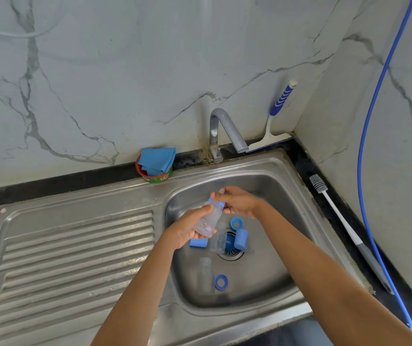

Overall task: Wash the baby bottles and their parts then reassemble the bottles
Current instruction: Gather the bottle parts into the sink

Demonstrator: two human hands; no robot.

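Prob. early: L hand [187, 231] curls round a bottle [208, 219], R hand [240, 202] pinches its blue ring [221, 204], other parts [240, 238] loose in sink [262, 270], washing & reassembly left.

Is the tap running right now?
Off, it seems: no stream falls from the curved grey metal tap into the stainless steel sink.

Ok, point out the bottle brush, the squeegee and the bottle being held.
bottle brush [349, 231], head view, on its white handle.
squeegee [268, 127], head view, on its white neck.
held bottle [208, 219], head view, on its clear body.
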